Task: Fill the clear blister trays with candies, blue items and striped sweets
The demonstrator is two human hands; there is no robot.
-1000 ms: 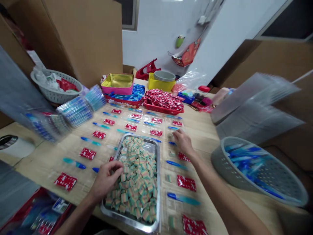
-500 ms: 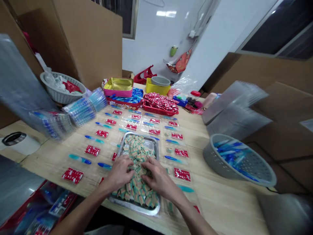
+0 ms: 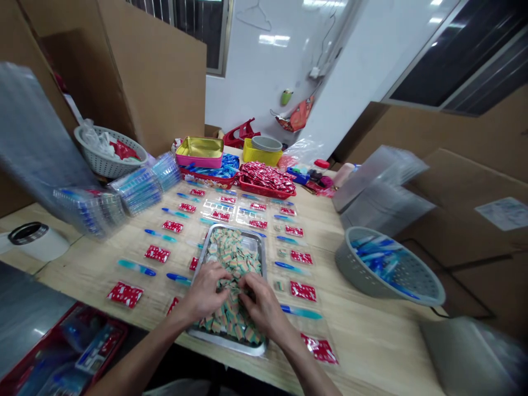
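left hand, right hand among candies

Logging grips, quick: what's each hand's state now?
Left hand: curled on the striped pieces in the tray; hold cannot be told.
Right hand: likewise, cannot be told.

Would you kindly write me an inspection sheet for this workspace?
Surface: wooden table, rows of clear bags with red packets and blue pens.
Job's things: metal tray heaped with striped pieces.
Clutter: grey basket of more pens, white basket, tape roll, red trays.
Grippers: left hand and right hand both in the tray, fingers among the pieces; grip unclear.
Cables: nothing seen.
Surroundings: cardboard boxes, white wall.
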